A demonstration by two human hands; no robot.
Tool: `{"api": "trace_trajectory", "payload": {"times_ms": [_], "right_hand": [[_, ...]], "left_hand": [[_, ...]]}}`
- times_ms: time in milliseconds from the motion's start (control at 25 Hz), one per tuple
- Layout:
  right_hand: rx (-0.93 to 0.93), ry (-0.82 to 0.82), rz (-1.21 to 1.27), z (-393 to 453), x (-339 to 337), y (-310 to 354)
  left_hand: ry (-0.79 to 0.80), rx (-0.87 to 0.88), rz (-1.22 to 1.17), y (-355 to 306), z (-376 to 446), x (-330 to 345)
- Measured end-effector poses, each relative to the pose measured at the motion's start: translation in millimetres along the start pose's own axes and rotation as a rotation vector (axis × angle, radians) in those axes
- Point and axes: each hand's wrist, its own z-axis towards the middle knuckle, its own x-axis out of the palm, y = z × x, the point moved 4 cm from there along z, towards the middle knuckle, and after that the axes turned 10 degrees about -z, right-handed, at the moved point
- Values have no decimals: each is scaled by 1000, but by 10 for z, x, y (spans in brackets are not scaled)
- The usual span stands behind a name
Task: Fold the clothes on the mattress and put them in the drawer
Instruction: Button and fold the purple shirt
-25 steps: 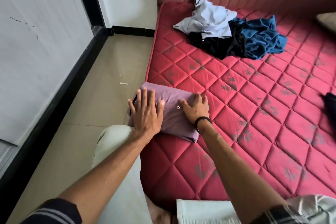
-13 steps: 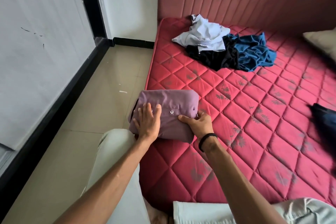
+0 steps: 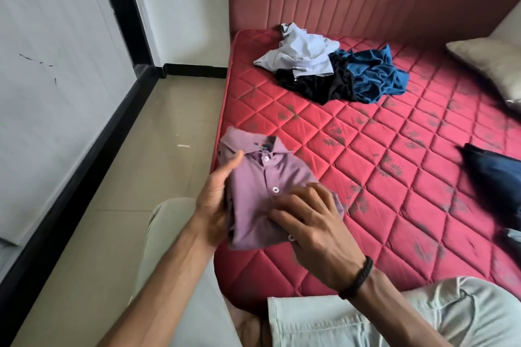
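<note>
A folded purple shirt (image 3: 265,177), collar and buttons facing up, is lifted off the near left corner of the red quilted mattress (image 3: 380,144). My left hand (image 3: 214,200) grips its left edge, thumb on top near the collar. My right hand (image 3: 313,222) holds its lower right side, fingers curled over the front. A heap of unfolded clothes lies at the far end: a pale blue shirt (image 3: 301,53), a black garment (image 3: 313,84) and a blue garment (image 3: 375,76). No drawer is in view.
A dark navy garment (image 3: 496,175) lies at the mattress's right edge, with a beige pillow (image 3: 490,62) behind it. Tiled floor (image 3: 158,149) runs along the left, bounded by a white wall with a black skirting. My knees in pale trousers are at the bottom.
The purple shirt was lying flat under both palms; both hands have taken hold of it, turned it collar-up and lifted it off the mattress. The view has tilted upward.
</note>
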Motion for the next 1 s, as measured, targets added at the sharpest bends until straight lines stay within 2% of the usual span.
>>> {"api": "trace_trajectory", "payload": {"times_ms": [80, 160, 240, 320, 400, 440, 520, 560, 680, 720, 840, 920, 1000], "right_hand": [[30, 1, -71, -92, -62, -85], [89, 103, -76, -337, 34, -212], [213, 264, 31, -699, 257, -326], [435, 278, 186, -1002, 428, -432], [728, 167, 269, -1183, 557, -591], [905, 122, 310, -1249, 600, -689], [1184, 129, 463, -1336, 729, -831], [1244, 159, 537, -1332, 786, -861], [1232, 179, 541, -1141, 908, -912], [1239, 195, 532, -1061, 934, -944], [1290, 331, 598, -940, 1049, -1154], [1357, 386, 856, -937, 1115, -1222], [1476, 408, 1243, -1000, 1088, -1124]], "left_hand": [[-77, -36, 36, 51, 258, -154], [-182, -22, 97, 72, 516, -440], [-464, 150, 314, 21, 700, -867], [-638, 289, 610, -37, 714, -1060], [-729, 444, 1028, -167, 630, -1113], [-765, 483, 1141, -178, 536, -1097], [-729, 450, 1124, -135, 444, -1117], [-696, 414, 1126, -81, 416, -1044], [-661, 233, 1356, 24, 462, -1010], [-665, 192, 1369, 56, 490, -1011], [-706, 219, 1454, 159, 541, -974], [-737, 284, 1481, 187, 535, -930], [-738, 317, 1437, 209, 527, -883]]}}
